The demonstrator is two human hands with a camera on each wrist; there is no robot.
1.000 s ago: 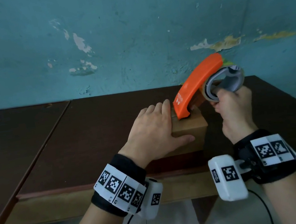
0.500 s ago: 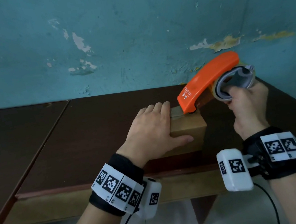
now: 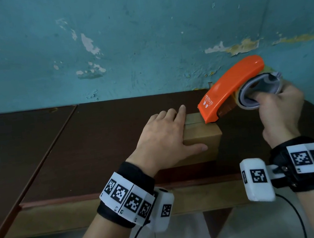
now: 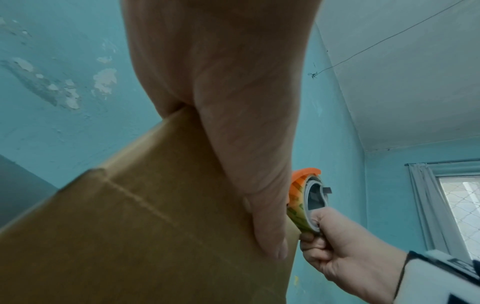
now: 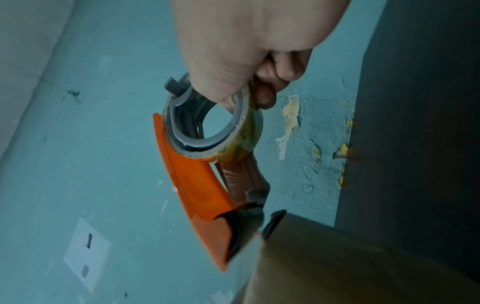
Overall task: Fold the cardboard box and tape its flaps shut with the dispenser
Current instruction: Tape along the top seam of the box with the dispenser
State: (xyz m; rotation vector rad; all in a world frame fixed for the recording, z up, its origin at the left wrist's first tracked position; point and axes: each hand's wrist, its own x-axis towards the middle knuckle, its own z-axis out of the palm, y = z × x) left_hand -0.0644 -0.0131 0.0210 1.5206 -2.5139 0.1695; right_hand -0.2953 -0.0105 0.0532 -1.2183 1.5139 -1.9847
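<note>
On the dark wooden table, near the blue wall, my left hand lies flat on the cardboard box. My right hand grips the orange tape dispenser at the box's right edge; I should pull firmly and tear cleanly.

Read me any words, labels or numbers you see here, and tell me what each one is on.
Orange tape dispenser: white print near its nose, two large characters and a small line; too blurred to read.
Wristbands: black-and-white square marker codes, no letters.
Cardboard box: no print visible.
</note>
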